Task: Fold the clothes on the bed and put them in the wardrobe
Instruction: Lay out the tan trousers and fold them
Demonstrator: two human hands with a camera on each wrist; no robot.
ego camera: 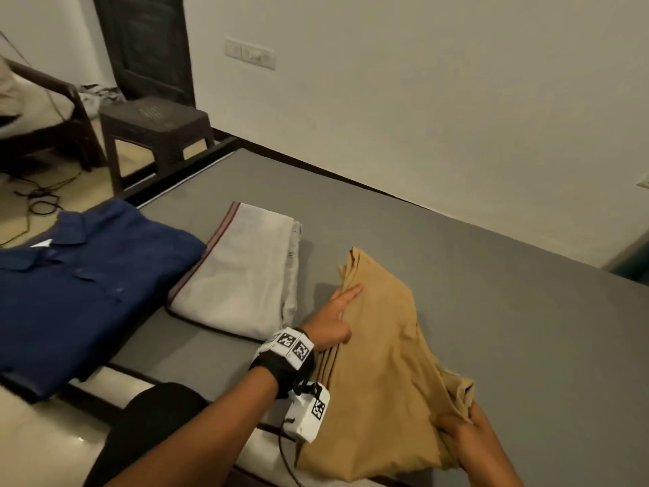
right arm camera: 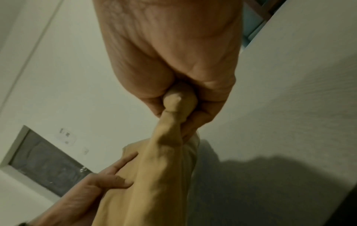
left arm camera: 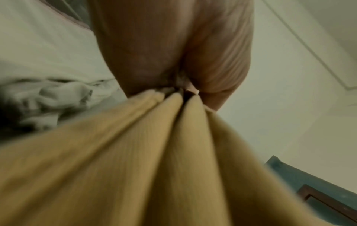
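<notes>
Two hands work the tan garment (ego camera: pixel 379 363) at lower right on the bed (ego camera: pixel 491 275): left hand (ego camera: pixel 333 321) grips its edge, right hand (ego camera: pixel 467 430) bunches a corner in curled fingers, folding apparently midway, so next lay that corner over squarely.

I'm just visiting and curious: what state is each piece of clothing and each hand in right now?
Tan garment: partly folded, bunched, gripped at both ends.
Beige cloth: folded flat on bed.
Navy shirt: folded, at bed edge.
Left hand: fingers hold the tan garment's edge.
Right hand: grips its bunched corner.
</notes>
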